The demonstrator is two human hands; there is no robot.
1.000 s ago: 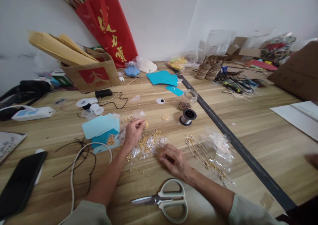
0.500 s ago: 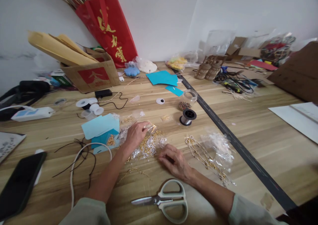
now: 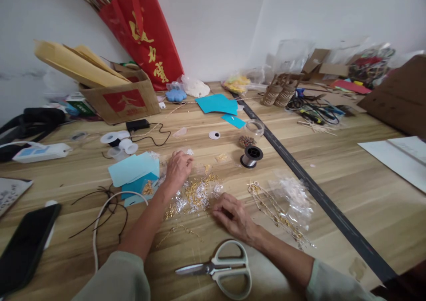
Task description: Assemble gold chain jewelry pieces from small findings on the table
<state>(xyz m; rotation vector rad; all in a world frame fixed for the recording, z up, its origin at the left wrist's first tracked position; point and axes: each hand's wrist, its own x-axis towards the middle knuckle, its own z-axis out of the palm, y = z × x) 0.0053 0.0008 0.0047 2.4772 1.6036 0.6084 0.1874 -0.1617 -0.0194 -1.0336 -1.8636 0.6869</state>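
Observation:
My left hand [image 3: 178,168] reaches forward over a heap of small gold and silver findings [image 3: 196,194] on clear plastic. Its bunched fingertips touch a small clear packet [image 3: 189,152]; whether they grip it I cannot tell. My right hand [image 3: 233,214] rests on the wooden table [image 3: 333,177] just right of the heap, fingers curled under, nothing visible in them. Gold chains [image 3: 269,203] lie to its right beside a crumpled clear bag [image 3: 293,194]. White-handled scissors [image 3: 219,267] lie shut near the front edge, between my forearms.
Light-blue card sheets [image 3: 133,168] lie left of my left hand. A wire spool [image 3: 251,155] and a bead jar [image 3: 253,132] stand behind the heap. A phone [image 3: 26,245] and white cable [image 3: 100,216] lie front left. A cardboard box [image 3: 123,99] and red bag [image 3: 146,35] stand behind.
My left hand dropped onto the plastic over the heap, then moved forward and left to the small clear packet. My right hand has stayed put.

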